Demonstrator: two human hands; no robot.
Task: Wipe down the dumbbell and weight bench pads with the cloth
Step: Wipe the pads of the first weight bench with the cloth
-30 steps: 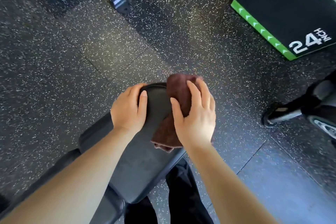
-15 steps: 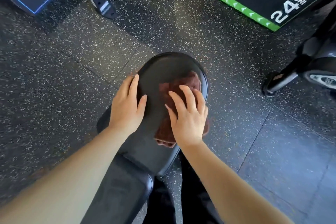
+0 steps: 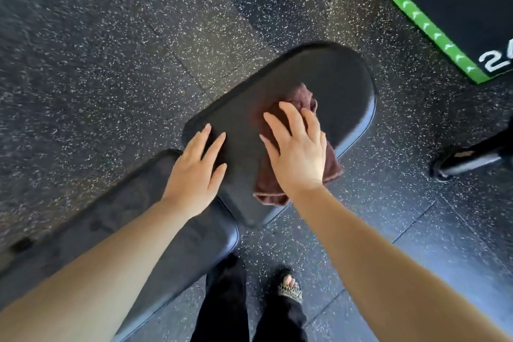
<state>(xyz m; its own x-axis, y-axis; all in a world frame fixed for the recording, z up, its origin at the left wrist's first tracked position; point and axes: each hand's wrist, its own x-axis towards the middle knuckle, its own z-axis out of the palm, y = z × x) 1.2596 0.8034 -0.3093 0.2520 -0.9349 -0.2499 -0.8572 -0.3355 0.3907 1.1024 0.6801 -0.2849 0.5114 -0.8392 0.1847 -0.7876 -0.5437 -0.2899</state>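
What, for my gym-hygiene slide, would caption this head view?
Right hand presses a brown cloth on the seat pad; left hand rests flat beside it.

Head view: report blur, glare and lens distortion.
Head view: the speckled floor smears with motion blur toward the left edge; the seat pad shows a pale sheen along its right rim; the left hand, right hand and cloth are fairly sharp; wide-angle stretch enlarges the right forearm toward the bottom corner.
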